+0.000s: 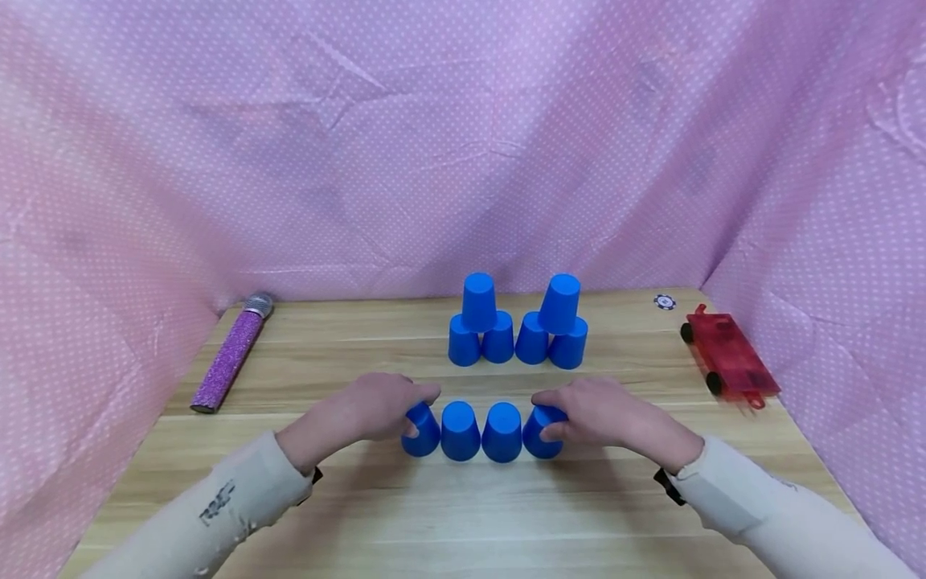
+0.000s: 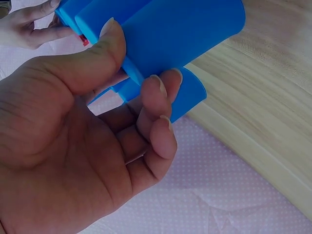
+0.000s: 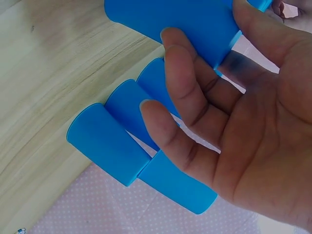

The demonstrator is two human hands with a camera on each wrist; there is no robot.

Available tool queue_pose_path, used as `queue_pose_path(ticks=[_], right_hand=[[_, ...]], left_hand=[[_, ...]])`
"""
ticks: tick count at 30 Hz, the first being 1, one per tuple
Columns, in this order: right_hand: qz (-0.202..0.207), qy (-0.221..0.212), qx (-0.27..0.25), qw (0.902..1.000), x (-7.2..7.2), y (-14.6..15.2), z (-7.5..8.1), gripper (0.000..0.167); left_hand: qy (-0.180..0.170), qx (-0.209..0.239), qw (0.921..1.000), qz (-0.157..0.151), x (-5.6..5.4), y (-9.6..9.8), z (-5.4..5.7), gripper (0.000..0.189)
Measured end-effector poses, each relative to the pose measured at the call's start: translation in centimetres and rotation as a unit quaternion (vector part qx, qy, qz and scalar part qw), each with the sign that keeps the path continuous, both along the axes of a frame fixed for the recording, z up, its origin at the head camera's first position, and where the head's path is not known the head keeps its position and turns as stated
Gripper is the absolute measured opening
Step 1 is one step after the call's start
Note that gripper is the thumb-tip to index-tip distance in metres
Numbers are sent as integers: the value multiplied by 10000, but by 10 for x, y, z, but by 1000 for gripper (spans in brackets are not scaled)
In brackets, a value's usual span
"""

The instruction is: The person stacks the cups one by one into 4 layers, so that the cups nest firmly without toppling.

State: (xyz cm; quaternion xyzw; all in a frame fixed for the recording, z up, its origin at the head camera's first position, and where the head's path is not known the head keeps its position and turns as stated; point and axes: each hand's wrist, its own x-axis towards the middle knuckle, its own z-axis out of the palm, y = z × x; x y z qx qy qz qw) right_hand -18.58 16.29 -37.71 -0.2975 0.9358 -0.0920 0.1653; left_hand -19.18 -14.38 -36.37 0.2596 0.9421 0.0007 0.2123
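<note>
Upside-down blue cups stand in a front row in the head view. My left hand (image 1: 379, 406) grips the left end cup (image 1: 422, 434) near its raised base, thumb on one side and fingers on the other; the left wrist view shows this cup (image 2: 185, 34) close up. At the other end, my right hand (image 1: 589, 412) holds the right end cup (image 1: 542, 434) in the same manner, also seen as a cup (image 3: 170, 22) in the right wrist view. Between them are two untouched cups, a left one (image 1: 460, 432) and a right one (image 1: 501, 433).
Behind the row stand two small cup stacks, each with one cup (image 1: 479, 301) (image 1: 560, 304) bridging two below. A glittery purple microphone (image 1: 231, 358) lies at left. A red toy cart (image 1: 731, 354) and a poker chip (image 1: 665, 301) lie at right. Pink dotted cloth (image 1: 463, 161) surrounds the wooden table (image 1: 347, 338).
</note>
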Motion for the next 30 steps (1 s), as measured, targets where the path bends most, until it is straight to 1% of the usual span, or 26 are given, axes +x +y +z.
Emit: queue_pose_path(ticks=[5, 8, 10, 14, 17, 21, 25, 28, 30], right_hand=[[-39, -2, 47, 10000, 1, 0, 2, 53], [-31, -6, 71, 10000, 1, -1, 2, 53], [-24, -1, 87, 10000, 1, -2, 1, 53], [-7, 16, 125, 9999, 0, -1, 1, 53], [-17, 11, 144, 9999, 0, 0, 0, 53], [-42, 30, 162, 9999, 0, 0, -1, 53], [-76, 42, 189, 9998, 0, 0, -1, 53], [-107, 26, 204, 9997, 1, -1, -1, 53], [-142, -8, 198, 9997, 1, -1, 0, 54]], left_hand=[[47, 25, 9999, -162, 0, -2, 2, 32], [57, 4, 9997, -229, -1, -6, 7, 31], [64, 23, 9997, -218, -2, -8, 14, 30], [75, 44, 9999, -68, -5, -12, 34, 35], [148, 96, 9998, -110, -9, -11, 47, 34], [387, 194, 9985, -338, -14, -8, 58, 29], [533, 306, 9971, -445, -18, -2, 62, 30], [610, 514, 9956, -489, -21, 3, 69, 34], [704, 698, 9933, -591, -24, 7, 77, 37]])
